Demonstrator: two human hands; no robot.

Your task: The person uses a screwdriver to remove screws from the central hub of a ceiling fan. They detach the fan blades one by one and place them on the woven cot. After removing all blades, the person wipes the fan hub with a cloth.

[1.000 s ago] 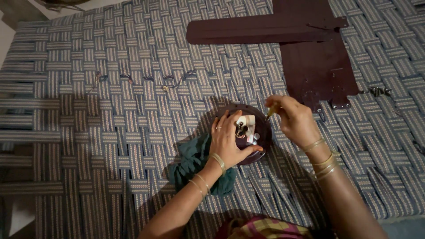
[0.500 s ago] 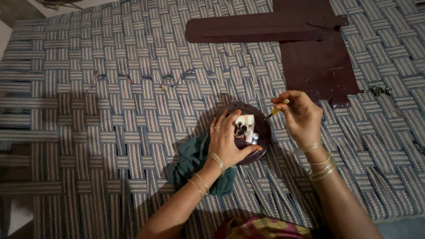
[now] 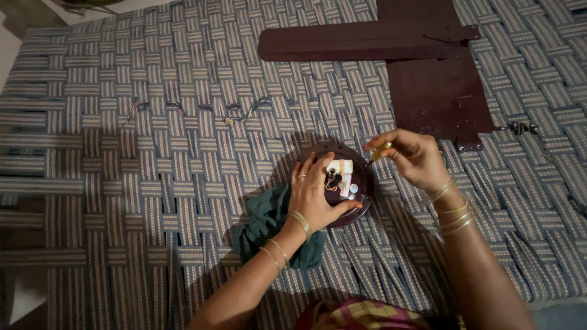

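Note:
A round dark brown fan motor housing (image 3: pixel 364 173) lies on a woven cot, with white connectors and small wires (image 3: pixel 338 177) exposed in its middle. My left hand (image 3: pixel 312 195) rests on its left side, fingers spread over the rim and thumb on its near edge. My right hand (image 3: pixel 413 157) hovers just right of the housing, pinching a small yellow-handled screwdriver (image 3: pixel 379 150) whose tip points toward the housing's upper right edge. A dark green cloth (image 3: pixel 264 226) lies bunched under my left wrist.
Two dark brown fan blades (image 3: pixel 367 40) lie crossed at the top right of the woven cot (image 3: pixel 153 153). A few dark screws (image 3: pixel 523 127) sit at the far right. Loose bits of wire (image 3: pixel 235 116) lie left of centre.
My right hand has shifted slightly around the housing's right edge with the screwdriver, rising then coming back down toward the rim. My left hand has stayed on the housing.

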